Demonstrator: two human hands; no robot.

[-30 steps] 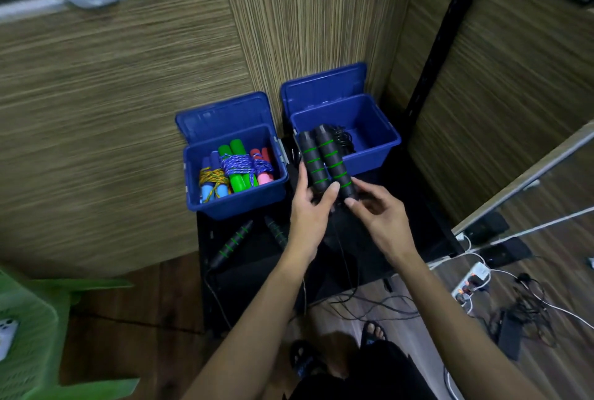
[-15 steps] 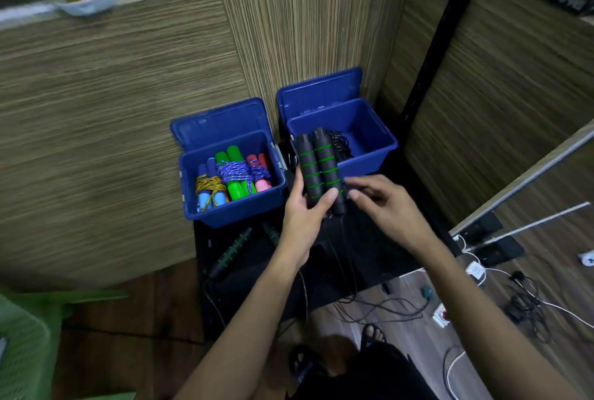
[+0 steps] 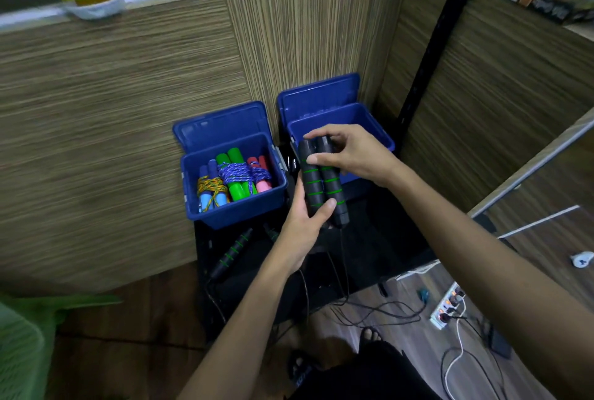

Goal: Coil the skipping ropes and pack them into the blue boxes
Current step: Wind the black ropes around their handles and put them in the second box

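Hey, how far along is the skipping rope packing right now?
Done: three coiled ropes, blue, green and pink, lie in the left blue box. In hand: the left hand and right hand hold a black pair of handles together in front of the right blue box, cord uncoiled below. Left: another black rope lies loose on the black stand.

Walls: striped wood-grain panels [image 3: 128,110], meeting in a corner.
Floor: wood planks [image 3: 414,348], cables trailing, power strip [image 3: 448,305] plugged in.
Left: green plastic chair [image 3: 22,345].
Light: dim.
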